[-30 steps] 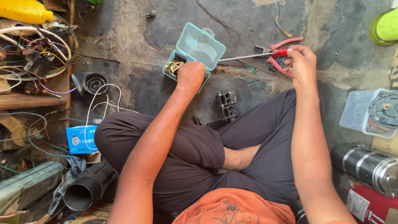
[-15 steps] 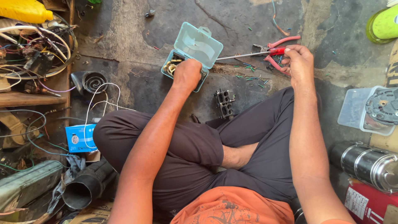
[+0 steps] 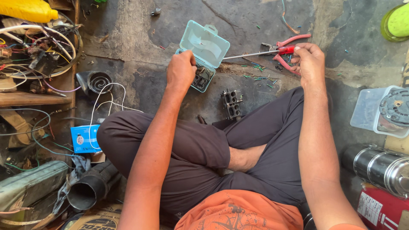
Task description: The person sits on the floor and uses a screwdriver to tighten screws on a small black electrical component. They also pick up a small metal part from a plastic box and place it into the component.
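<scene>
Small pale-green plastic box (image 3: 203, 59) lies on the grey concrete floor (image 3: 238, 21) at 12 o'clock from the seated person's crossed legs, hinged lid open and tilted back. Left hand (image 3: 180, 73) rests over the box's near edge, fingers curled closed; whether they pinch anything cannot be told. Right hand (image 3: 309, 64), at 1 o'clock, has fingers closed on the red handle of a thin metal screwdriver (image 3: 249, 54), its shaft pointing toward the box. Red-handled pliers (image 3: 286, 49) lie just beside that hand. A black moulded terminal block (image 3: 231, 103) sits on the floor between the hands, near the right knee.
</scene>
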Demonstrator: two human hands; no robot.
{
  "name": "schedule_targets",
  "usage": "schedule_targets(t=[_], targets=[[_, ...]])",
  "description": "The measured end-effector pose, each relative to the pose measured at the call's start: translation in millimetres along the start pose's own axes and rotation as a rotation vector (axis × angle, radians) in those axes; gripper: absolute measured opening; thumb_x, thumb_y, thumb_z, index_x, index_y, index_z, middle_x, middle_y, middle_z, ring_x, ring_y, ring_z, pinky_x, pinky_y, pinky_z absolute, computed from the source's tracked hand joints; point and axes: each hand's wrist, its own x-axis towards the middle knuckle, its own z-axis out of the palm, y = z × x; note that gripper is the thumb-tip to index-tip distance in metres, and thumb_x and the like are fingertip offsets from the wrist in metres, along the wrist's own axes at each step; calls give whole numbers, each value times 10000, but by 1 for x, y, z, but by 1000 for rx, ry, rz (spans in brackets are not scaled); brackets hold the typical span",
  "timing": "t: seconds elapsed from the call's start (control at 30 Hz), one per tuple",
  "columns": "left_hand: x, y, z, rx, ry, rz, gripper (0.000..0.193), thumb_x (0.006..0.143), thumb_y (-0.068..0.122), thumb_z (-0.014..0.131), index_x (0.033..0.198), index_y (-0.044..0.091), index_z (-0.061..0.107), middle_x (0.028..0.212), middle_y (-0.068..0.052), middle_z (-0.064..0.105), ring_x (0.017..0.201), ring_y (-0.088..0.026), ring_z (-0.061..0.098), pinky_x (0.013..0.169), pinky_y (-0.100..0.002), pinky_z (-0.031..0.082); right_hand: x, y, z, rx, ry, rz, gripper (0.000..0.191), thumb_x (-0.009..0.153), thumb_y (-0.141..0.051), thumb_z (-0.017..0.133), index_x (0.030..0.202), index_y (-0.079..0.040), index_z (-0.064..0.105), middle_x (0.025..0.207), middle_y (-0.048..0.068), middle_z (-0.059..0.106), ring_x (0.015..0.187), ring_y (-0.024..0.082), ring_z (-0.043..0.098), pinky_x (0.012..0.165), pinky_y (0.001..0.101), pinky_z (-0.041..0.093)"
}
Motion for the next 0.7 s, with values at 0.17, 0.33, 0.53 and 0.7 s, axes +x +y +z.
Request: schedule_targets(t=[0.17, 0.33, 0.53, 0.7], targets=[[-12, 14, 11, 123, 19, 122, 142, 696, 192, 866, 798, 135, 787, 917, -126, 717, 857, -347, 711, 747, -465, 553, -2, 0, 1, -23, -1, -10, 133, 987, -151, 672, 1107, -93, 669, 902, -11, 655, 737, 68, 617, 544, 258, 524], [-31, 19, 51, 9, 126, 77, 105, 796, 198, 806, 887, 147, 796, 905, -106, 695, 863, -358, 692, 741, -477, 548, -2, -1, 2, -33, 4, -3, 133, 986, -155, 674, 1105, -97, 666, 883, -9, 645, 719, 75, 616, 536, 257, 519], [-23, 3, 79, 188, 76, 76, 69, 902, 162, 726, 901, 131, 787, 934, -109, 704, 891, -349, 704, 762, -486, 556, -3, -1, 1, -65, 10, -2, 128, 985, -163, 671, 1100, -107, 668, 894, -18, 656, 739, 66, 626, 547, 257, 532], [-17, -1, 78, 111, 44, 7, 129, 799, 202, 780, 892, 113, 776, 924, -113, 708, 894, -353, 699, 755, -481, 556, -3, -2, 2, -80, 15, 6, 126, 984, -169, 670, 1096, -111, 666, 893, -24, 651, 734, 65, 623, 545, 257, 528]])
